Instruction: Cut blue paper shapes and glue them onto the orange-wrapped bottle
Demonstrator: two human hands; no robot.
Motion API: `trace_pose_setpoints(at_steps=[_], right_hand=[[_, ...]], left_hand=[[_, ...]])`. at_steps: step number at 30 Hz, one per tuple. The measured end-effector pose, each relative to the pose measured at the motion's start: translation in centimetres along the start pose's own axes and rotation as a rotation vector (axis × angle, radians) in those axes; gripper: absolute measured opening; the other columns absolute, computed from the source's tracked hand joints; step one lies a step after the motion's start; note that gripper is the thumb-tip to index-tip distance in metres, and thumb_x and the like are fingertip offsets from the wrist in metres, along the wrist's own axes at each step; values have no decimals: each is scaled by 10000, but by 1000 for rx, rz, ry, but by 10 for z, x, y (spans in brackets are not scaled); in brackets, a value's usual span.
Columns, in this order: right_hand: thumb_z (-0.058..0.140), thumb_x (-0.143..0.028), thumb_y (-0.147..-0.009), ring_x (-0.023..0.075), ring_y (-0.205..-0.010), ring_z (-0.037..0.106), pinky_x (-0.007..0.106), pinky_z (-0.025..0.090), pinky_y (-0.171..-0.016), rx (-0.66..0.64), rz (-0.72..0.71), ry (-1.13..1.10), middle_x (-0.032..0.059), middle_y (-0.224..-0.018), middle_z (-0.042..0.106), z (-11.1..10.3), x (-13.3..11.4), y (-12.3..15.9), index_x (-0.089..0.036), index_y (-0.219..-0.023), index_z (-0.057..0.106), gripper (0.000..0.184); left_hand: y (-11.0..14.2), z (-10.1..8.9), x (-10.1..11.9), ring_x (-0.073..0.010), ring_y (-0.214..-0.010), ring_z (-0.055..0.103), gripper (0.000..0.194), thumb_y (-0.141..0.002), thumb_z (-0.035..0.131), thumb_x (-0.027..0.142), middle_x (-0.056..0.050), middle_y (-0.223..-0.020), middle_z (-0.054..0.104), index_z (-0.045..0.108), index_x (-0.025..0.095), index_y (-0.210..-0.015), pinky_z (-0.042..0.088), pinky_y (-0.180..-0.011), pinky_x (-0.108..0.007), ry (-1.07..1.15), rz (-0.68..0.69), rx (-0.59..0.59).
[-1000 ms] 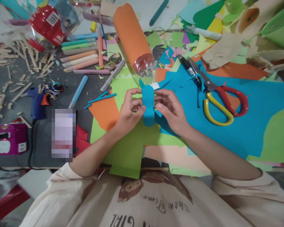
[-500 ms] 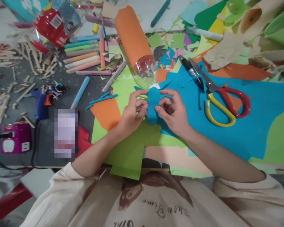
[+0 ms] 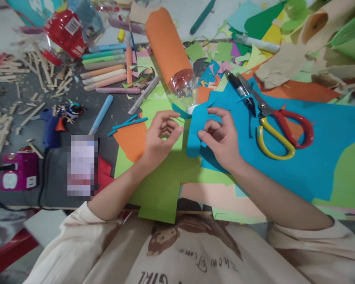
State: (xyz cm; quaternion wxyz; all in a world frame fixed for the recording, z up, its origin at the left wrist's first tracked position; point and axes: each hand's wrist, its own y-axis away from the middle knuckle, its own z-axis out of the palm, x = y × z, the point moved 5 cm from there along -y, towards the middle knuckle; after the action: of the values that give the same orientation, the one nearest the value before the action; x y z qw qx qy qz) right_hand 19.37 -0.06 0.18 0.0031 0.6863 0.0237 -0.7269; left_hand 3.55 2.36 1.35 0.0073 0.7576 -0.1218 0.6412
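Note:
A blue paper cutout (image 3: 193,138) with a rounded lower end stands in front of the white cap of a plastic bottle (image 3: 183,86). Orange paper wraps the bottle's body, and its neck points toward me. My right hand (image 3: 220,134) pinches the cutout's right edge between thumb and curled fingers. To the left of the cutout, my left hand (image 3: 164,134) is apart from it, fingers curved and spread with nothing between them. Under both hands lie green paper (image 3: 156,177) and a large blue sheet (image 3: 283,173).
Scissors (image 3: 276,134) with red and yellow handles and a black marker (image 3: 240,90) lie at right. Leftward are a blue glue gun (image 3: 50,128), a blurred phone (image 3: 82,165), a purple box (image 3: 19,171), several felt pens (image 3: 106,71) and wooden sticks (image 3: 47,75).
My left hand has let go of the blue cutout and moved left. The cutout has turned and shifted slightly right with my right hand.

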Motion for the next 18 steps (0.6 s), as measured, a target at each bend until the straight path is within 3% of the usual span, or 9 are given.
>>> trace_pose_setpoints(at_steps=[3,6,11,18], right_hand=[[711,-511,-805,102,-573,497,255,380,-548,-18,-13,-9,-95,-645,479,2,0,0,-293,-1114,425,473],[754,-477,-776,108,-570,499,264,407,-551,-45,-19,-13,-91,-648,485,4,0,0,-289,-1113,435,501],[732,-488,-800,114,-564,494,272,424,-549,-41,-39,-23,-82,-645,481,4,-1,0,-290,-1104,448,461],[709,-453,-838,100,-589,504,253,430,-563,4,-63,-41,-80,-670,503,-1,0,1,-300,-1098,462,390]], left_hand=[[2,5,2,-62,-507,441,386,-871,596,529,45,-593,508,495,198,-698,367,-482,-200,-67,7,-104],[4,8,2,-62,-496,397,394,-854,622,496,52,-558,468,476,195,-646,323,-463,-201,-180,12,-163],[5,7,1,-85,-542,420,261,-920,495,370,43,-611,484,486,210,-715,348,-515,-226,-213,-6,-161],[3,-3,0,-83,-455,353,525,-943,461,562,52,-491,344,353,206,-571,304,-448,-242,-141,-10,-77]])
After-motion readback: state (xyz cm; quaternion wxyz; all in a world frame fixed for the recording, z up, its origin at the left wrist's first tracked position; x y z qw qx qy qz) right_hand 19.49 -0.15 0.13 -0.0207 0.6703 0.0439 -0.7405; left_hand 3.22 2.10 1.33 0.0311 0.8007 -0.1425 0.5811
